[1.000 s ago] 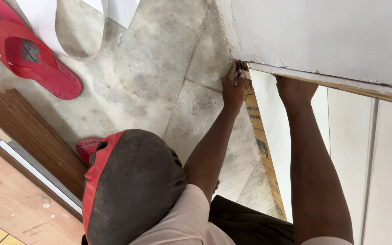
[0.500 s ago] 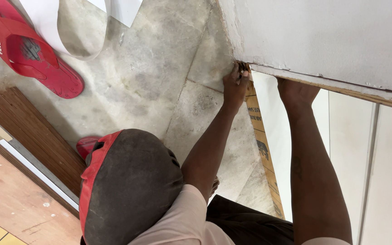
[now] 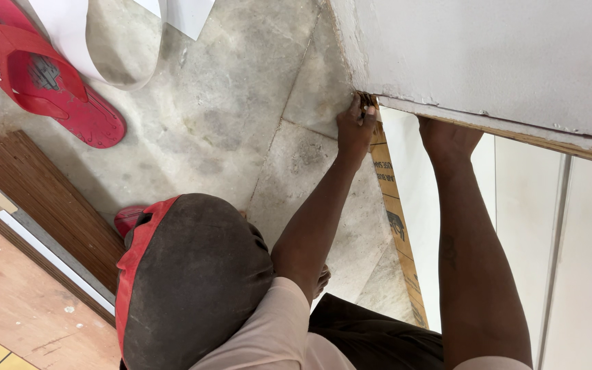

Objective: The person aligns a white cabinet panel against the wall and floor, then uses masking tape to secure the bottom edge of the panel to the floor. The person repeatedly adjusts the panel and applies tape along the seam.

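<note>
Left hand (image 3: 354, 129) fingers are closing on a small tool (image 3: 366, 104) at the white panel (image 3: 488, 55) corner, right hand (image 3: 447, 137) fingers are hiding under its edge, grip unclear.

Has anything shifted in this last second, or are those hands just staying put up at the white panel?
Nothing has visibly moved. The left hand still pinches something small at the corner of the white panel; what it is cannot be told. The right hand still presses up under the panel's edge. The red sandal lies on the stone floor as before.
</note>
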